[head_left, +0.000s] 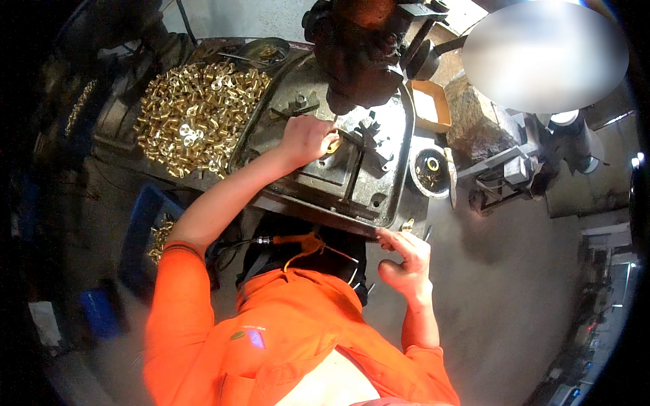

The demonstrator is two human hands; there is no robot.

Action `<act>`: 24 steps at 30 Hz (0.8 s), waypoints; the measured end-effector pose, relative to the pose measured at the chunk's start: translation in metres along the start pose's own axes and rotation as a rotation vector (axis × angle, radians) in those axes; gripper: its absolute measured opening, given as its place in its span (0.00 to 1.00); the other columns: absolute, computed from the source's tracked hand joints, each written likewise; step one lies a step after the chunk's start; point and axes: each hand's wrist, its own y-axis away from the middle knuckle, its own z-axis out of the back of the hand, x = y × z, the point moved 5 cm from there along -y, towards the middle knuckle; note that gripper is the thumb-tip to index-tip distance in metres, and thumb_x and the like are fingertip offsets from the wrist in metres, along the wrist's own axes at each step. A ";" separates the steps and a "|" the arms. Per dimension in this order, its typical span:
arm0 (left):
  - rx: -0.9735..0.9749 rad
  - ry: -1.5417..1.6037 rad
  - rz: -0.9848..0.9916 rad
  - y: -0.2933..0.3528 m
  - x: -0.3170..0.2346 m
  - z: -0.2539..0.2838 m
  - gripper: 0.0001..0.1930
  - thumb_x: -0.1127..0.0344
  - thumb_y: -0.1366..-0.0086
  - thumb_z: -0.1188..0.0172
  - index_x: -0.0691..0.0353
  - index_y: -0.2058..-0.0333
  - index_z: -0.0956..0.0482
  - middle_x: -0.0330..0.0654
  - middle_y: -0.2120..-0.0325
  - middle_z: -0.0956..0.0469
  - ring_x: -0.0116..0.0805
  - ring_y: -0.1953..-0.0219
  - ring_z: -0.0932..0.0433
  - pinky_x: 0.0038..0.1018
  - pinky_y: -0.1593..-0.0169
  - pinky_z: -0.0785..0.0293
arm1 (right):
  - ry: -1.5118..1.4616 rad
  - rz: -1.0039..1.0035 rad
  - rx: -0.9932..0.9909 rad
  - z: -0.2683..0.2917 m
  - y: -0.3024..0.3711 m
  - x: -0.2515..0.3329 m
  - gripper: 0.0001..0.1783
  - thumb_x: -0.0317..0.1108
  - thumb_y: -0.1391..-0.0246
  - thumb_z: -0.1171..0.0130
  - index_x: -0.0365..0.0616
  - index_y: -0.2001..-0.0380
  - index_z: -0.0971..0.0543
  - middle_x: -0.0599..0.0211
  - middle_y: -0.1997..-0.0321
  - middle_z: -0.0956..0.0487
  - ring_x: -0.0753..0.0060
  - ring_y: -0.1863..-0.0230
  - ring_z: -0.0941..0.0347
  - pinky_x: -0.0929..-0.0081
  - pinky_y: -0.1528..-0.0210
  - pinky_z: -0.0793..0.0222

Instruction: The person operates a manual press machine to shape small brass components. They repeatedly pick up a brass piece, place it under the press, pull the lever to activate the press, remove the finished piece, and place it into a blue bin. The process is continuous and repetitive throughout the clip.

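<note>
At the drill press, my left hand [308,140] is closed on a small brass fitting [333,145], holding it on the dark metal fixture [325,166] under the drill head [362,61]. The fingers hide part of the fitting. My right hand [408,262] is at the front right corner of the machine table [318,210], fingertips by its edge and thumb apart from the fingers. Nothing shows in its grasp. Just beyond its knuckles is another small brass piece [407,224].
A large heap of brass fittings [203,115] lies left of the machine. Below it stands a blue crate [139,237] with more brass pieces. To the right are a round bowl [430,177] and a tan box [431,105]. An orange air gun [308,242] hangs before my waist.
</note>
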 end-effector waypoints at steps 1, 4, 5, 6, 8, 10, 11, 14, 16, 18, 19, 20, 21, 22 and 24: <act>-0.003 0.029 0.014 0.001 -0.002 0.003 0.12 0.55 0.45 0.42 0.54 0.68 0.19 0.49 0.80 0.23 0.47 0.75 0.23 0.40 0.72 0.29 | -0.012 0.028 -0.038 0.006 -0.004 0.000 0.27 0.24 0.77 0.47 0.39 0.63 0.23 0.62 0.74 0.23 0.65 0.74 0.26 0.75 0.69 0.29; -0.062 0.073 -0.002 0.008 -0.003 0.003 0.14 0.56 0.45 0.41 0.57 0.63 0.21 0.49 0.83 0.25 0.47 0.79 0.24 0.39 0.75 0.30 | 0.049 0.110 -0.074 0.042 -0.031 0.009 0.26 0.23 0.77 0.48 0.38 0.64 0.22 0.62 0.74 0.22 0.70 0.74 0.26 0.77 0.68 0.29; -0.041 0.068 0.009 0.012 -0.009 0.005 0.15 0.56 0.45 0.41 0.57 0.62 0.22 0.49 0.83 0.25 0.47 0.79 0.24 0.38 0.75 0.31 | 0.029 0.162 -0.141 0.060 -0.043 0.011 0.25 0.21 0.77 0.49 0.37 0.65 0.22 0.61 0.73 0.22 0.71 0.72 0.25 0.77 0.66 0.29; -0.020 0.063 0.020 0.016 -0.013 0.007 0.16 0.55 0.46 0.40 0.58 0.62 0.23 0.48 0.84 0.25 0.47 0.80 0.25 0.38 0.76 0.31 | 0.008 0.214 -0.206 0.079 -0.057 0.012 0.25 0.20 0.76 0.50 0.36 0.65 0.22 0.60 0.71 0.21 0.72 0.70 0.25 0.77 0.65 0.29; -0.110 0.053 -0.115 0.025 -0.020 0.003 0.18 0.55 0.46 0.40 0.57 0.59 0.25 0.46 0.86 0.26 0.44 0.82 0.25 0.37 0.78 0.33 | 0.112 0.218 -0.479 0.122 -0.090 0.010 0.25 0.15 0.72 0.54 0.34 0.63 0.22 0.59 0.68 0.21 0.71 0.65 0.24 0.76 0.61 0.29; 0.001 -0.078 -0.049 0.034 -0.022 0.001 0.17 0.56 0.46 0.40 0.56 0.60 0.26 0.45 0.86 0.27 0.44 0.82 0.26 0.37 0.78 0.34 | -0.096 0.191 -0.688 0.164 -0.137 0.010 0.26 0.13 0.62 0.62 0.32 0.57 0.25 0.55 0.59 0.23 0.64 0.58 0.25 0.69 0.56 0.28; -0.006 -0.041 -0.042 0.034 -0.024 0.005 0.17 0.55 0.46 0.40 0.57 0.60 0.26 0.44 0.86 0.27 0.45 0.83 0.26 0.39 0.79 0.34 | -0.387 0.182 -0.672 0.176 -0.161 0.013 0.29 0.15 0.61 0.62 0.31 0.50 0.31 0.48 0.50 0.28 0.58 0.50 0.30 0.64 0.53 0.28; -0.009 -0.001 -0.001 0.035 -0.025 0.004 0.16 0.55 0.46 0.40 0.59 0.63 0.26 0.44 0.86 0.27 0.46 0.83 0.26 0.40 0.78 0.35 | -0.527 0.218 -0.543 0.202 -0.218 0.030 0.39 0.33 0.62 0.54 0.33 0.42 0.43 0.44 0.43 0.37 0.49 0.39 0.42 0.49 0.37 0.49; -0.046 0.028 -0.003 0.038 -0.021 0.007 0.15 0.56 0.47 0.40 0.60 0.67 0.25 0.45 0.86 0.27 0.48 0.82 0.27 0.42 0.77 0.36 | -0.884 0.096 -0.586 0.207 -0.246 0.030 0.34 0.34 0.62 0.53 0.33 0.46 0.37 0.45 0.45 0.33 0.50 0.39 0.42 0.48 0.36 0.50; -0.145 0.059 -0.107 0.036 -0.027 0.001 0.14 0.56 0.47 0.40 0.60 0.69 0.25 0.45 0.86 0.27 0.48 0.82 0.27 0.42 0.77 0.36 | -0.925 0.203 -0.545 0.234 -0.244 0.019 0.25 0.29 0.59 0.55 0.31 0.54 0.33 0.51 0.55 0.30 0.57 0.53 0.36 0.55 0.48 0.41; -0.114 0.047 -0.080 0.036 -0.026 0.000 0.14 0.56 0.47 0.40 0.60 0.71 0.25 0.46 0.86 0.27 0.48 0.82 0.26 0.42 0.77 0.36 | -0.936 0.215 -0.544 0.230 -0.244 0.024 0.22 0.28 0.58 0.56 0.31 0.56 0.32 0.52 0.58 0.29 0.58 0.56 0.35 0.56 0.50 0.39; -0.083 0.036 -0.057 0.036 -0.027 -0.001 0.14 0.55 0.47 0.40 0.61 0.72 0.24 0.46 0.86 0.27 0.48 0.81 0.26 0.42 0.77 0.35 | -0.944 0.225 -0.546 0.226 -0.244 0.030 0.19 0.28 0.57 0.56 0.30 0.59 0.30 0.53 0.61 0.29 0.59 0.59 0.33 0.57 0.53 0.36; -0.052 0.028 -0.036 0.035 -0.028 -0.002 0.14 0.55 0.47 0.41 0.61 0.73 0.24 0.46 0.86 0.27 0.48 0.81 0.26 0.42 0.77 0.35 | -0.921 0.197 -0.589 0.225 -0.243 0.037 0.18 0.28 0.56 0.55 0.30 0.60 0.30 0.53 0.61 0.28 0.58 0.59 0.33 0.56 0.53 0.36; -0.018 0.012 -0.017 0.035 -0.028 -0.002 0.14 0.55 0.47 0.41 0.61 0.74 0.24 0.46 0.86 0.27 0.48 0.81 0.26 0.42 0.76 0.35 | -0.897 0.168 -0.636 0.223 -0.237 0.045 0.17 0.29 0.56 0.54 0.31 0.61 0.30 0.53 0.61 0.28 0.58 0.59 0.32 0.55 0.53 0.36; 0.050 -0.019 0.013 0.033 -0.030 -0.003 0.15 0.54 0.47 0.42 0.61 0.77 0.24 0.47 0.86 0.27 0.47 0.81 0.26 0.41 0.76 0.34 | -0.870 0.313 -0.594 0.221 -0.228 0.040 0.16 0.33 0.50 0.53 0.31 0.61 0.30 0.53 0.61 0.27 0.58 0.57 0.32 0.54 0.51 0.37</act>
